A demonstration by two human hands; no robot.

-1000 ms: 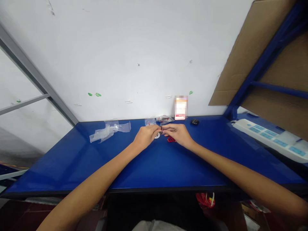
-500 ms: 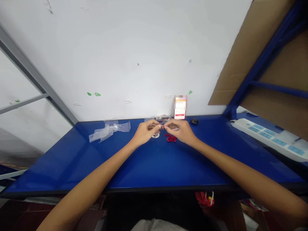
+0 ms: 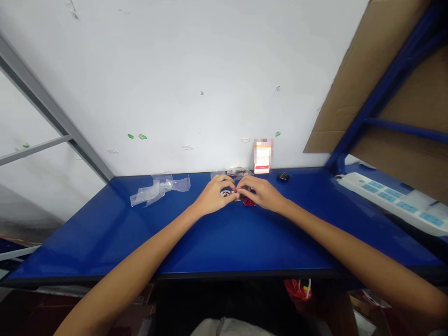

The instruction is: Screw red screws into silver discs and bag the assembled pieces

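My left hand [image 3: 216, 193] and my right hand [image 3: 261, 192] meet fingertip to fingertip over the far middle of the blue table [image 3: 224, 242]. Both are closed in a pinch, and whatever sits between the fingertips is too small to name. A round white piece with a dark print [image 3: 226, 193] shows between the left thumb and fingers. Under the right fingers lies a bundle of red cord [image 3: 249, 202], partly covered. Behind the hands, against the wall, is a clear plastic packet with red and white contents [image 3: 239, 172].
A lit phone [image 3: 262, 157] leans on the wall, with a small black object [image 3: 283, 176] to its right. Crumpled clear plastic bags [image 3: 159, 190] lie at the left. At the right is a white power strip [image 3: 395, 201], below cardboard [image 3: 336, 107] and a blue frame.
Both hands have come closer together and dropped slightly, with the fingers more curved. The thin thing seen between the fingertips earlier no longer shows clearly. The right hand now covers more of the red cord.
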